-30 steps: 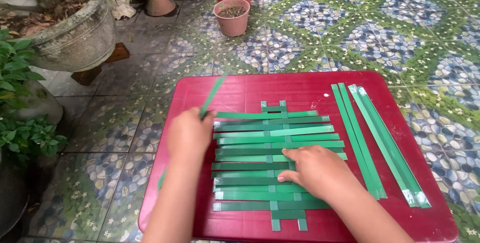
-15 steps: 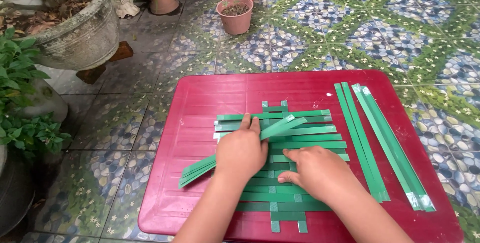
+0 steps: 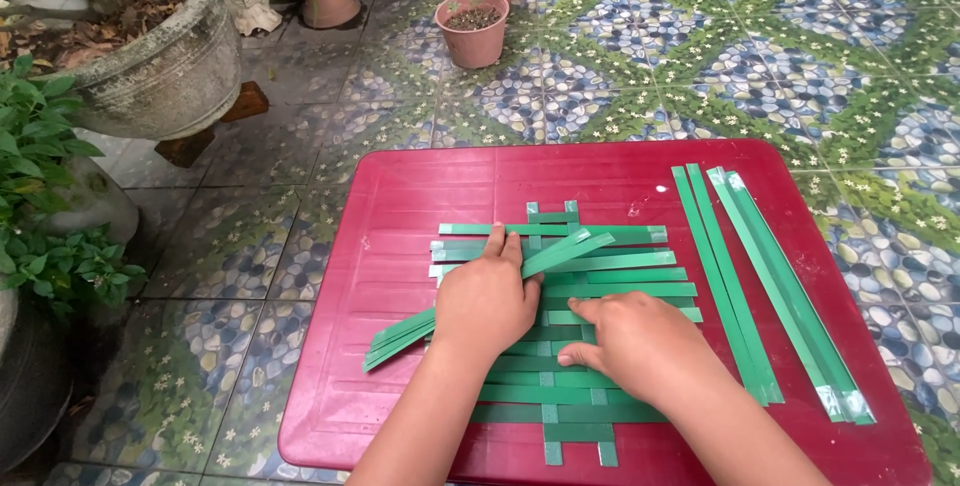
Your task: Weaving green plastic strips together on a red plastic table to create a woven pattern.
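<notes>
Head view: we see the left hand (image 3: 487,298) lying flat on the woven mat (image 3: 560,326) of green strips, its fingers (image 3: 497,243) stretched out and pressing down, closed on nothing. A second ago this hand was at the mat's left edge holding one strip up at a slant; half a second ago it had moved in over the weave. Now the slanted strips (image 3: 480,296) pass under the palm, running from the lower left of the red table (image 3: 400,206) up to the right across the upper rows, so we judge that a new piece is being laid into the weave, not yet squared with the rest.

The right hand (image 3: 640,346) has barely moved across all three moments. It rests on the mat's right half, fingers loosely curled with their tips touching the strips, pinning the rows down; it grips nothing that we can make out.

To the right, the spare strips (image 3: 760,286) lie side by side on the table, apart from the mat and unchanged. Beyond the table we see two clay pots (image 3: 474,26) on the patterned tile floor (image 3: 700,46) and a large stone planter (image 3: 170,56) at the left.
</notes>
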